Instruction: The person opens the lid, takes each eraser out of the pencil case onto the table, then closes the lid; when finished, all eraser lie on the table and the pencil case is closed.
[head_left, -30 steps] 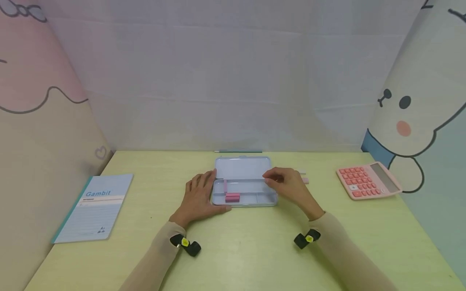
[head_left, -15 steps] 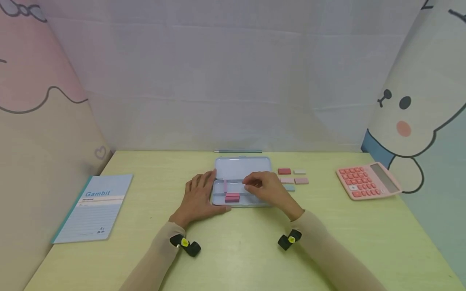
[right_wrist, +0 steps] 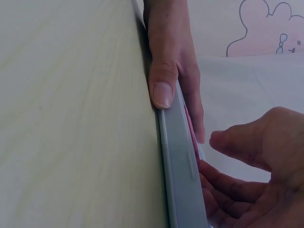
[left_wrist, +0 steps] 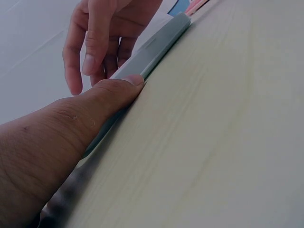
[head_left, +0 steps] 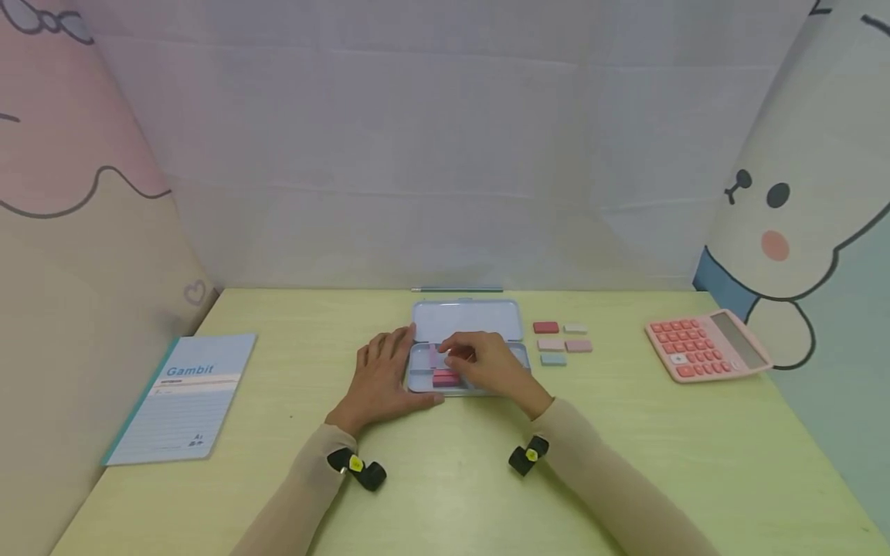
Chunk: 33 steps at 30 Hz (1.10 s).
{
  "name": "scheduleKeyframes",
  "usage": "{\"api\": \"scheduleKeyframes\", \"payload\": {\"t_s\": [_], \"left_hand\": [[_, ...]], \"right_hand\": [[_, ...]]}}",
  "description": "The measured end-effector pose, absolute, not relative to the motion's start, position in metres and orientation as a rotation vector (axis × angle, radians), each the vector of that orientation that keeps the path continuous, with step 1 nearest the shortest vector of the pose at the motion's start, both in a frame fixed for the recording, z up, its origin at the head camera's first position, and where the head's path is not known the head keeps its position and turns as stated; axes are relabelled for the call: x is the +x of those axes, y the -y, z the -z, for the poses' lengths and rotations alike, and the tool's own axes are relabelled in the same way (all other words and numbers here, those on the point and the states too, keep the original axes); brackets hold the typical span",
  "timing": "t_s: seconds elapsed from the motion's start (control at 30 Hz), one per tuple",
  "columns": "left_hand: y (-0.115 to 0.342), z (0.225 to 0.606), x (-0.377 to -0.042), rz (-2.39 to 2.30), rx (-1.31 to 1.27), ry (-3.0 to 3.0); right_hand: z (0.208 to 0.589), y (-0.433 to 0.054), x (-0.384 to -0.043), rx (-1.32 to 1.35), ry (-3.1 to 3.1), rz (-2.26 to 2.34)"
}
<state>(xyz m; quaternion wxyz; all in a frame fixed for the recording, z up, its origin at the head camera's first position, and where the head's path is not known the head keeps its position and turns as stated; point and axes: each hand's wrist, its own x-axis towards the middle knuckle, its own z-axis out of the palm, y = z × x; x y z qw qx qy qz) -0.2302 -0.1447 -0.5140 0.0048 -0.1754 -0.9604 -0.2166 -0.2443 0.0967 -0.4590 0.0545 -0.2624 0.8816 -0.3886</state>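
A pale blue pencil case lies with its lid raised back. My left hand braces its left end: the thumb rests on the front edge and the long fingers stretch along the side. Over the tray hovers my right hand, thumb and fingers bent downward. In the right wrist view a gap shows between the thumb and fingertips of that right hand, with nothing visible in it. Beside its fingertips lies a light pink strip in the back compartment. Dark pink eraser-like blocks occupy the front compartment.
Right of the case lie several small blocks: a dark pink one, a white one, a blue one and paler pink ones. A pencil is behind. A notebook lies left, a pink calculator right.
My right hand has moved left across the case, from its right end to the pink strip, uncovering the loose blocks. More light pink shows at the strip now. The left hand has stayed put.
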Motion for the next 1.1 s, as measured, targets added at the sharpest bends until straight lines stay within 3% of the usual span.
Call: {"api": "scheduleKeyframes", "payload": {"t_s": [0.67,1.1], "left_hand": [[0.145,0.516,-0.23,0.678,-0.556,2.997],[0.144,0.514,-0.229,0.674,-0.547,3.001]], "right_hand": [[0.464,-0.076,-0.247,-0.867,-2.634,1.038],[0.469,-0.076,-0.242,-0.742,-2.709,1.162]]}}
